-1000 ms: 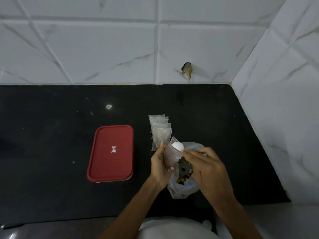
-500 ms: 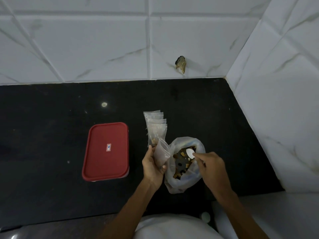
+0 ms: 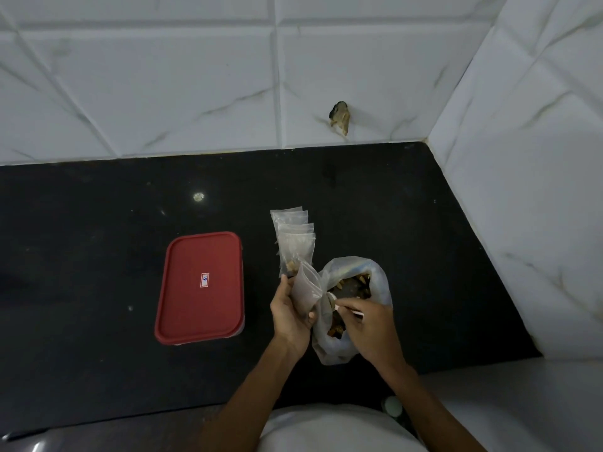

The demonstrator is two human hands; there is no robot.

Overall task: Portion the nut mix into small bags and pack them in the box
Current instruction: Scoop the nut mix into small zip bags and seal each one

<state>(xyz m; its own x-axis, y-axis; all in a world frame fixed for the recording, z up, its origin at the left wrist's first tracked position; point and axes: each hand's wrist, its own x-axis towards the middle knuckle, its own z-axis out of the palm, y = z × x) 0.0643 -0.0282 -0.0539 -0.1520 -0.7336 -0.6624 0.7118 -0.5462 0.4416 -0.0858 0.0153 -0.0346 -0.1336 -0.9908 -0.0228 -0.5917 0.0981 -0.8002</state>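
Observation:
My left hand (image 3: 288, 313) holds a small clear bag (image 3: 305, 290) upright, its mouth tilted toward the big plastic bag of nut mix (image 3: 350, 308) on the black counter. My right hand (image 3: 370, 327) grips a white plastic spoon (image 3: 346, 308); its bowl is down inside the big bag among the nuts. Beyond my left hand lies a fanned stack of small bags (image 3: 293, 238), the nearest with a few nuts in its bottom. The box with a red lid (image 3: 200, 287) stands closed to the left.
The black counter (image 3: 98, 256) ends at white tiled walls behind and on the right (image 3: 522, 223). A small brownish lump (image 3: 340, 116) sticks to the back wall. A small pale round thing (image 3: 393, 406) lies by the counter's front edge.
My right hand has carried the spoon from the small bag's mouth down into the big bag and dug it deeper into the nuts. The left hand keeps holding the small bag.

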